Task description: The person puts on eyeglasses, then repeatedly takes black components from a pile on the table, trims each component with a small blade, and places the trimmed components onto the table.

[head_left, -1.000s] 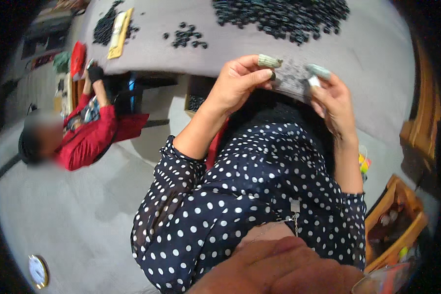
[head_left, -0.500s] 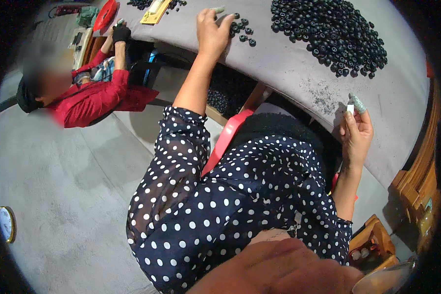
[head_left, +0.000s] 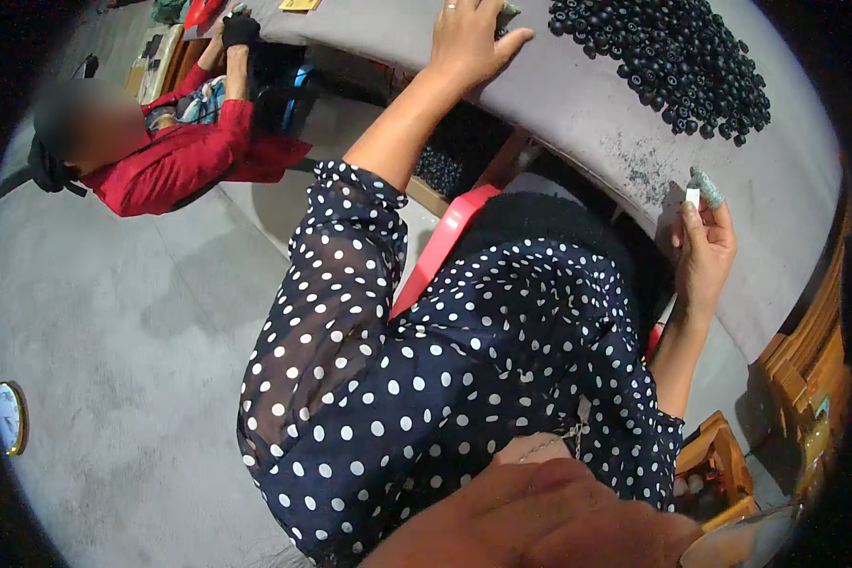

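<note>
My left hand (head_left: 469, 43) lies palm down on the grey cloth-covered table (head_left: 577, 104), its thumb stretched away from the fingers. The fingertips run toward the picture's upper edge, and one has a pale wrap. A few dark pieces show beside that wrap, mostly hidden by the hand. At the right, my right hand (head_left: 705, 241) pinches a small white flat piece (head_left: 693, 197) between thumb and fingers; its kind is unclear. Greyish wrapping covers a fingertip of this hand. Beyond it sits a big heap of small round black parts (head_left: 672, 66) with hollow centres.
Black crumbs (head_left: 646, 172) lie scattered near the table's front edge. Below the table stands a box of dark parts (head_left: 439, 170). A person in a red top (head_left: 175, 156) works at the left. Carved wooden furniture (head_left: 805, 364) stands at the right, and a red-pink chair part (head_left: 445, 241) beside me.
My left hand has shifted right and away from me, over the few loose black parts that showed beside it before. My right hand keeps its pinch. The whole view has shifted slightly.
</note>
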Tool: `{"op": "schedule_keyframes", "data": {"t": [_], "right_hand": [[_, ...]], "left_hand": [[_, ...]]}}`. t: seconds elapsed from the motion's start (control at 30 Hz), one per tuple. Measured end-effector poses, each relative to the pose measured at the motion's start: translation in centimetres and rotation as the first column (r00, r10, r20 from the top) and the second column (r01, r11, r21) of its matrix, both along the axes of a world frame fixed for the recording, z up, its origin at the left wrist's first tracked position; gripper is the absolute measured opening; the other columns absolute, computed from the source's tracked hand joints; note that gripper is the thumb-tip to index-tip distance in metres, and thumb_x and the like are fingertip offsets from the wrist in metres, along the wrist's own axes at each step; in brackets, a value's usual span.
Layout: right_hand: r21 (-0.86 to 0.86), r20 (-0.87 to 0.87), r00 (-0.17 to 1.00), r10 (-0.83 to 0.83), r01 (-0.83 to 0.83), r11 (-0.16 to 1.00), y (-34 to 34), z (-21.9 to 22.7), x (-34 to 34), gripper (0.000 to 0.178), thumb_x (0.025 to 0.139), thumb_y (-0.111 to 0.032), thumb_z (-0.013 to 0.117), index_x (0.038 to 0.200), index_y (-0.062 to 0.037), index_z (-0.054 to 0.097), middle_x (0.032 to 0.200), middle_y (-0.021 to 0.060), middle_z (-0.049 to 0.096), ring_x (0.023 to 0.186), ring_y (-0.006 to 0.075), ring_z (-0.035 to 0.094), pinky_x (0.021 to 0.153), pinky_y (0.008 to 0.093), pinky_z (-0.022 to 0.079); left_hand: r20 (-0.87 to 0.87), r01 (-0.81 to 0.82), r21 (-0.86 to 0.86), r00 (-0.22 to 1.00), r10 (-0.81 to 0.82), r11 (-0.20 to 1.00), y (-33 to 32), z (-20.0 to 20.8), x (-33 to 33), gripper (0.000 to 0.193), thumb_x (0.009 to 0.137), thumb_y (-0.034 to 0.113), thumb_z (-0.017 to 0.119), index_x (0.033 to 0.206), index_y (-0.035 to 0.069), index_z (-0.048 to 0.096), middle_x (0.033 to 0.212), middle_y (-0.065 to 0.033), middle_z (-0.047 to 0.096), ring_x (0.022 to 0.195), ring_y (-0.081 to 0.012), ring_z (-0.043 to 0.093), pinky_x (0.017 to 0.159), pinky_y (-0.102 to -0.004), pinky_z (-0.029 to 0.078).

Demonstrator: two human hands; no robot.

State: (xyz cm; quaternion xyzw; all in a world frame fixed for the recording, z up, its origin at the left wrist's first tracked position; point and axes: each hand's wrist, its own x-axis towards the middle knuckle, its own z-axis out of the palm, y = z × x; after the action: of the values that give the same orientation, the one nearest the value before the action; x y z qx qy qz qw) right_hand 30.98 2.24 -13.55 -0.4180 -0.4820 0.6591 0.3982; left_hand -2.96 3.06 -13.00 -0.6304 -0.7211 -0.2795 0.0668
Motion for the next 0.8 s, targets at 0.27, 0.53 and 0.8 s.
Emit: {"op": "schedule_keyframes", "data": {"t": [0.27, 0.53, 0.8], "right_hand": [[0.016, 0.015, 1.0, -0.011, 0.011, 1.0, 0.0, 0.0, -0.1, 0.031, 0.087, -0.007, 0.06, 0.117, -0.0003, 0.055, 0.086, 0.0008, 0.058, 0.057, 0.0032, 0.045, 0.047, 0.0159, 0.034], [0.018, 0.006, 1.0, 0.006, -0.006, 1.0, 0.0, -0.2, 0.1, 0.033, 0.087, -0.007, 0.06, 0.119, -0.0004, 0.055, 0.087, 0.0007, 0.058, 0.057, 0.0031, 0.045, 0.047, 0.016, 0.034], [0.018, -0.002, 1.0, -0.011, 0.011, 1.0, 0.2, -0.5, 0.1, 0.032, 0.087, -0.007, 0.06, 0.118, -0.0001, 0.055, 0.084, 0.0006, 0.058, 0.057, 0.0034, 0.045, 0.046, 0.0158, 0.032]], "left_hand": [[0.088, 0.032, 0.108, 0.995, -0.042, 0.994, -1.2, -1.2, -1.2, 0.015, 0.076, 0.016, 0.064, 0.078, 0.004, 0.056, 0.085, -0.0149, 0.054, 0.084, -0.0355, 0.052, 0.073, -0.0447, 0.043], [0.059, -0.023, 0.341, 0.998, 0.003, 0.94, -4.9, -2.0, -0.6, 0.01, 0.074, 0.01, 0.067, 0.078, 0.006, 0.06, 0.086, -0.0137, 0.057, 0.086, -0.0332, 0.054, 0.074, -0.042, 0.043], [0.006, -0.026, 0.431, 1.0, 0.025, 0.902, -6.1, -3.4, -0.8, 0.012, 0.075, 0.005, 0.067, 0.085, 0.006, 0.061, 0.087, -0.0127, 0.057, 0.087, -0.0312, 0.054, 0.077, -0.0399, 0.042]]}}
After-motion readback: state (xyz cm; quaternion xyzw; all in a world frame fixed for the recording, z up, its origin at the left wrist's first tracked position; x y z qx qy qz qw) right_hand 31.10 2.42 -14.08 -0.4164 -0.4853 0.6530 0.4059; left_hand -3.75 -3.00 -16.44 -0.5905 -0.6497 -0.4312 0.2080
